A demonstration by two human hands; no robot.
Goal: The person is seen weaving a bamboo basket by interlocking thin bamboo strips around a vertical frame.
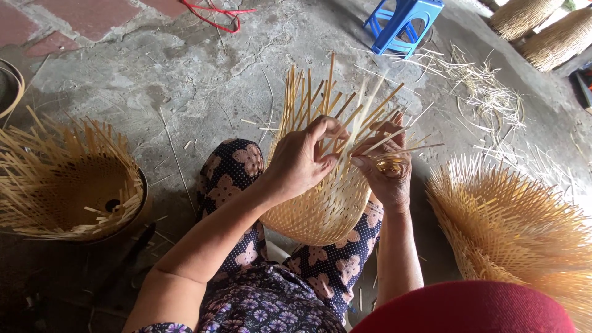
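Bamboo basket (320, 209), half woven, rests in the lap between the knees, rounded bottom toward the body so its loose strips (327, 102) fan away within reach. Left hand (299, 163) has its grip pressed around the rim, steadying it; right hand (385, 172) has its grip pinching one strip. Farther off on the concrete floor (185, 80): a similar unfinished basket (68, 182) at left, holding nothing; another (512, 228) at right; blue stool (404, 21) beyond.
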